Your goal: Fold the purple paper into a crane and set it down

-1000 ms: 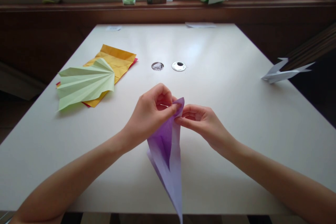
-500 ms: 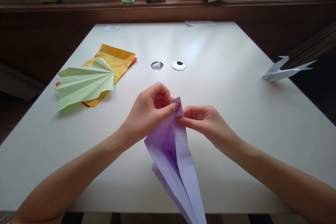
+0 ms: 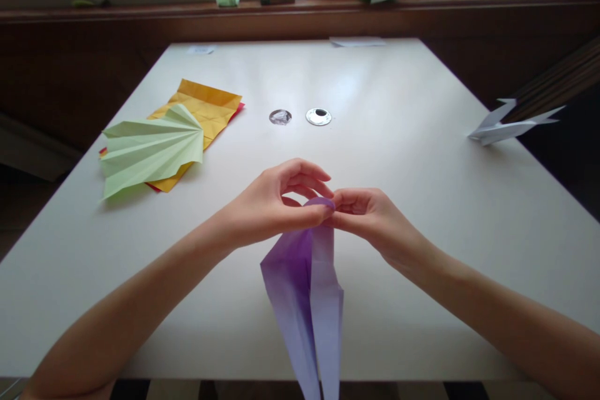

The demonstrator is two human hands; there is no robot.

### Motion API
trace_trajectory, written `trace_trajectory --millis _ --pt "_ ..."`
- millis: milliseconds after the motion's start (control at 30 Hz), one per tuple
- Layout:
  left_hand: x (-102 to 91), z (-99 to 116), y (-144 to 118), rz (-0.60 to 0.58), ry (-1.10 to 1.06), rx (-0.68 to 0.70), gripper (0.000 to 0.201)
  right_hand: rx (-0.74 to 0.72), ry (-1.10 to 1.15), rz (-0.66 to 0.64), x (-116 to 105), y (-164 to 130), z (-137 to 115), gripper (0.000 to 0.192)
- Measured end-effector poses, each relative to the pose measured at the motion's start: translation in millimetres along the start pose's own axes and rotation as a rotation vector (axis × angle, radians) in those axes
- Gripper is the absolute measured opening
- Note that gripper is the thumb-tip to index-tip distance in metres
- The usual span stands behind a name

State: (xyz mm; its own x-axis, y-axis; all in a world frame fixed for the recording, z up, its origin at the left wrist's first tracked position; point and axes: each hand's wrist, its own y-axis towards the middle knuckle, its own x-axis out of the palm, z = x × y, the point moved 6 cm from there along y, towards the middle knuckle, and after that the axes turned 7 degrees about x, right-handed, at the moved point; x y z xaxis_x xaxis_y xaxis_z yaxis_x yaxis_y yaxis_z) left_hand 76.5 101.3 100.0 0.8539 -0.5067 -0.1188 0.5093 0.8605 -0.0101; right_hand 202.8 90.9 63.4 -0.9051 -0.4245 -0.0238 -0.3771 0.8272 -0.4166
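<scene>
I log: purple paper (image 3: 324, 290), one, long axis far-to-near. Left hand (image 3: 275, 201): thumb on far tip, fingers parted. Right hand (image 3: 368, 215): fingers pinching far end. Length extends near from both alike.

The paper (image 3: 325, 281) in my grip is light purple, deeper inside its fold. Near the left edge of my white table (image 3: 403, 137), pale green pleats (image 3: 154, 151) overlap a golden-yellow sheet (image 3: 206, 106); the folded figure (image 3: 502, 132) by the right edge is white.
</scene>
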Motion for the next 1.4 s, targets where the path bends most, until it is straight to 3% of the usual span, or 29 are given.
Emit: trace_trajectory --millis 133,333,600,833,1167,1400 --pt "-2.0 0.3 -0.1 -0.003 0.039 0.025 0.03 -0.016 0.018 -0.018 1.1 0.9 -0.8 0.023" --pt "-4.9 -0.1 -1.6 0.119 0.062 0.034 0.014 -0.011 0.022 0.007 1.9 -0.4 -2.4 0.02" --pt "-4.3 -2.0 -3.1 0.2 0.024 0.018 0.012 -0.034 -0.021 0.021 3.0 -2.8 -5.2 0.025" --pt "-2.2 -8.1 -1.8 0.174 -0.118 -0.023 0.012 -0.054 -0.051 0.019 3.1 -3.3 -5.5 0.023" --pt "-2.1 -9.8 -4.2 0.198 -0.089 -0.062 0.019 -0.082 -0.098 0.029 2.4 -4.1 -7.0 0.023" --pt "-5.6 -7.6 -3.3 0.271 -0.06 -0.007 0.018 -0.104 -0.188 0.047 1.7 -4.6 -7.8 0.02"
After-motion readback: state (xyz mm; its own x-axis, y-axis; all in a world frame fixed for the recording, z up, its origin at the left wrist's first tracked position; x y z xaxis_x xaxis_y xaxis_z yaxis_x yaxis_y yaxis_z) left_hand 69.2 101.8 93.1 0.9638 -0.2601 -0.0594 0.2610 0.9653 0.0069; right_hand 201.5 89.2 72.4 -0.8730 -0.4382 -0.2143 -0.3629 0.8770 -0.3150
